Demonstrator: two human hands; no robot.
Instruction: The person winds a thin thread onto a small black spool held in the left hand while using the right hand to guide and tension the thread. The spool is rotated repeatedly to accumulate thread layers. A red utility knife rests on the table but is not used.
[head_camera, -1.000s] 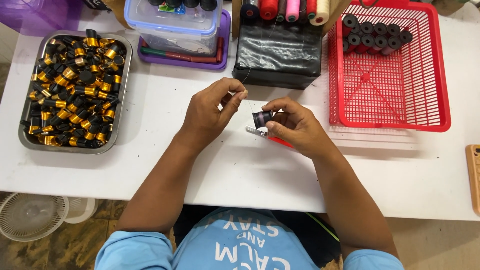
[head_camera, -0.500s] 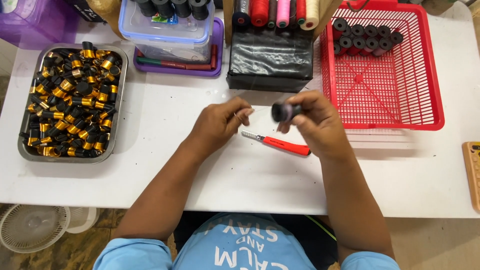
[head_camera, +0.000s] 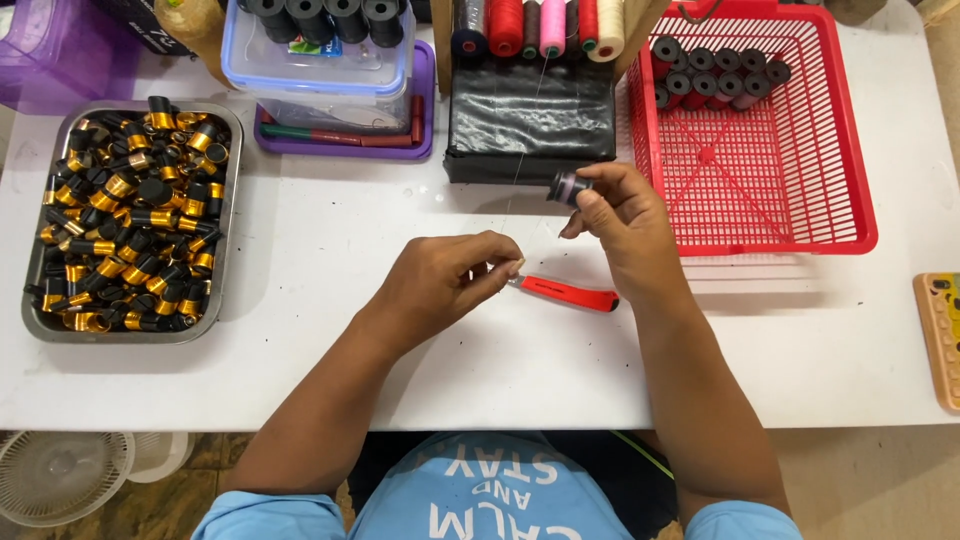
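Black little spool wound with purple thread sits pinched in the right hand, just short of the red plastic basket. Left hand is closed, fingertips pinching thread near the red-handled cutter on the white bench. Basket's mostly bare; the metal tray of black-and-gold tubes looks full.

The spool in my right hand was black with a purplish winding, and the knife beside my left hand had a red handle and a silver blade. The basket was red with an open grid pattern and held black-ended spools, while the steel tray held black and gold sleeves. The table was white, the upright thread cones were navy, red, pink and cream, and my shirt was light blue with white lettering.
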